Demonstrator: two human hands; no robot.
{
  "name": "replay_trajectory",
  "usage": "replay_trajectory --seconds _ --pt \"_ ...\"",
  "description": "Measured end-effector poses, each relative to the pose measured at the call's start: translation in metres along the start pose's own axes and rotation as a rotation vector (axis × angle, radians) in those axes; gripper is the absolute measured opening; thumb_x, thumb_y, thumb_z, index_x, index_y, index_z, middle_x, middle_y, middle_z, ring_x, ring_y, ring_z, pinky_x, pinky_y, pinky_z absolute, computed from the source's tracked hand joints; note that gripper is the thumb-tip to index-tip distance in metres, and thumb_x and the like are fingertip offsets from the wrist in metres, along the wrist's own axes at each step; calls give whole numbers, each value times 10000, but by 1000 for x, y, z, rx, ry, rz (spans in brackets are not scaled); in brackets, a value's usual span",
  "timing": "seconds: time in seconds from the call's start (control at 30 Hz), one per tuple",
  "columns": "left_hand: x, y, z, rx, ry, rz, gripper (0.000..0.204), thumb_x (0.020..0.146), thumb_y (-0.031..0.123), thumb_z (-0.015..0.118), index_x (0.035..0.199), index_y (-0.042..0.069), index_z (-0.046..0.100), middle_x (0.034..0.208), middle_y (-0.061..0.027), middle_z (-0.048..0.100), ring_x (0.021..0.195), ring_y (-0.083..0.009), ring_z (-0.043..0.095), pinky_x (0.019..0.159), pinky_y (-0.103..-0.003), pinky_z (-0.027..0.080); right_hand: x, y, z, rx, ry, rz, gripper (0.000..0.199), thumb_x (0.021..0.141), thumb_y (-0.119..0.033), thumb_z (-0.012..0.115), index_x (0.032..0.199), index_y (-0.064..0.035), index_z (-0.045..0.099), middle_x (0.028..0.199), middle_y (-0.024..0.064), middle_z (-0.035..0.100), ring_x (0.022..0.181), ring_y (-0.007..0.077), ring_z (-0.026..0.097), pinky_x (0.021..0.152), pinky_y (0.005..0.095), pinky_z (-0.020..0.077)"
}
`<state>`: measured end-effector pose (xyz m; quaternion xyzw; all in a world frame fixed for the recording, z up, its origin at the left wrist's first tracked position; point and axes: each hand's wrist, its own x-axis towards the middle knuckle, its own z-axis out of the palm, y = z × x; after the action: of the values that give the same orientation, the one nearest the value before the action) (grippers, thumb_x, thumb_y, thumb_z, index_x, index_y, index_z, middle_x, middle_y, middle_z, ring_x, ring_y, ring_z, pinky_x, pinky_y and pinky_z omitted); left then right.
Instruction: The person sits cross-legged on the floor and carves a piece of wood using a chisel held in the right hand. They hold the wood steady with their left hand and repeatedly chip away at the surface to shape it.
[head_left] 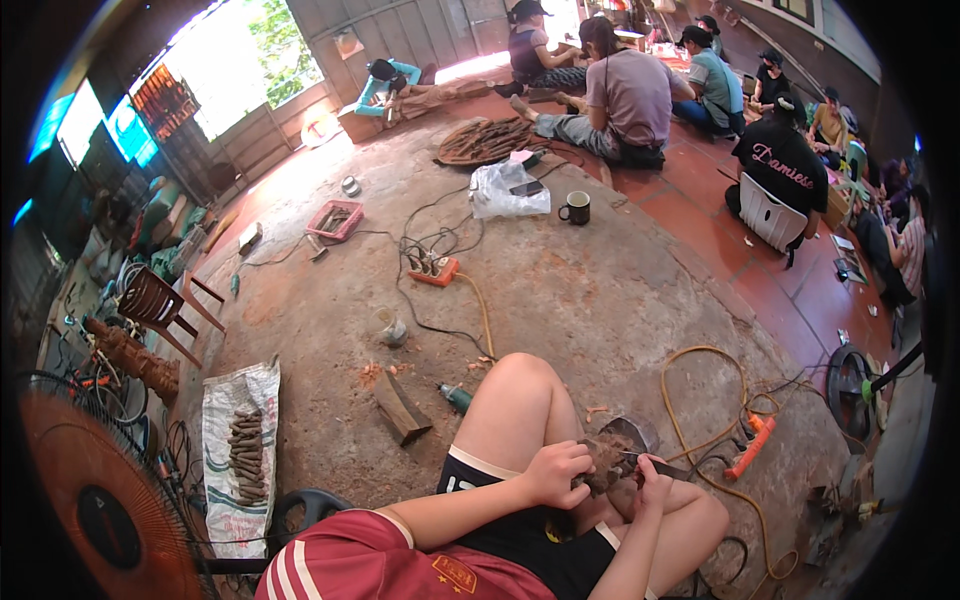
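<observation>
While the left hand [560,475] has a decent grip on a rough brown chunk [604,462] over the folded legs [522,405], the right hand [653,487] is pinching a slim metal tool pointed at it.

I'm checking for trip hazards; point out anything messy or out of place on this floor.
Black cords lie tangled beside the orange power strip; reddish chips lie scattered by the wooden block. Both spots look untidy.

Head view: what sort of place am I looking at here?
Probably a shared craft workshop, perhaps for carving: short brown pieces lie stacked on a white sack, an orange power strip with cords sits on the bare floor, and several people sit grouped beyond.
</observation>
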<state>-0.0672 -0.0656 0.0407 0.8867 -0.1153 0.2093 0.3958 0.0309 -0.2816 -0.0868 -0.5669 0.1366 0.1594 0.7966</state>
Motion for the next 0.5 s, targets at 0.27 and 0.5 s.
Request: replay_trajectory --seconds 0.27,0.5 --pt "-4 -1 0 2 -3 -14 187 616 180 637 736 44 595 712 -103 531 656 -300 543 576 -392 486 -4 3 6 -73 -50 5 169 837 -96 732 966 -14 660 725 27 622 597 111 562 543 237 453" --pt "-4 -2 -1 15 -7 -9 190 619 182 647 746 50 597 733 -95 543 671 -290 550 591 -383 490 -6 1 10 -89 -74 16 182 850 -96 724 997 -13 655 732 24 619 605 110 561 549 232 454"
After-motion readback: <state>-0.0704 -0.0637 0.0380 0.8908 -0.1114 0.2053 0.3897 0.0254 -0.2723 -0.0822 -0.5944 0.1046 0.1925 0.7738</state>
